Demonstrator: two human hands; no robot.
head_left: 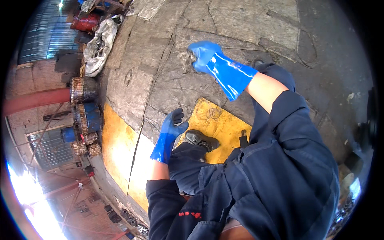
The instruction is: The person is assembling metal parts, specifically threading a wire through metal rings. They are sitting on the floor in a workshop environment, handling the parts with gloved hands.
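Both my hands wear blue rubber gloves with long cuffs. My right hand [205,55] is stretched out over the grimy floor sheets, its fingers closed round a bunched grey rag [186,61] that looks frayed and dirty. Lower and to the left, my left hand [175,123] hangs above the floor near my shoe [201,139]. Its darkened fingers are apart and slightly curled, with nothing in them. Beneath me lies a yellow stained board [218,116], partly hidden by my leg and dark work clothes.
Worn grey sheets [236,24] with raised seams, loose strips and thin wires cover the floor. At the left stand blue drums [90,118], a red drum [85,22] and a white sack [102,46]. A second yellow board [116,138] lies left of my feet.
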